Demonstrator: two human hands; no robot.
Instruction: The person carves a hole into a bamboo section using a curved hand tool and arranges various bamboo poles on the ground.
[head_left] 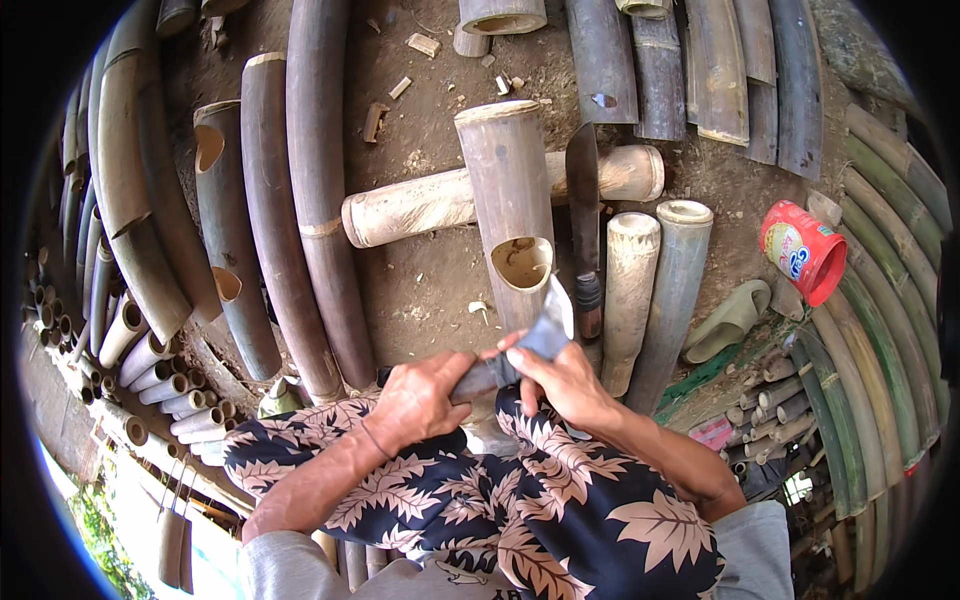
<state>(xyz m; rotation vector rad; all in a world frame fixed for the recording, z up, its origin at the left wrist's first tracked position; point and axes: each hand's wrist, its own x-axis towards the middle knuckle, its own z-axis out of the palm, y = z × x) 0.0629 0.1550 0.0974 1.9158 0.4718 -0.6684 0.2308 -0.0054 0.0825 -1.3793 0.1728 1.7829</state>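
While the person sits over the dirt floor (430,290) in dark shorts printed with pale leaves, both hands close on one tool: a broad chopping blade (548,325) of dull grey steel, worn and scuffed, widening toward its squared tip. The left hand (420,398) is wrapped fully round the handle, fingers curled tight with no gap, and the right hand (560,385) pinches the flat of the blade just ahead of that grip, thumb on top. From the grip, the blade's long axis runs up and to the right, away from the body, its tip resting against the near end of an upright-lying bamboo section (508,200). That section is a thick brown tube, smooth-skinned and mottled, with a rounded notch cut through its wall just beyond the blade tip, showing pale fibrous flesh inside; its long axis points straight away from the person. Under its far half lies a paler, rough-barked bamboo piece (420,205) set crosswise. Just right of the grip a second knife (583,220) lies on the ground, long, dark and narrow, handle toward the person and point away. Beyond it to the right stand two pale cut tubes (650,290) side by side, and farther right a red plastic cup (805,250) lies tipped on its side. Long dark bamboo poles (300,200) stretch away on the left of the grip.
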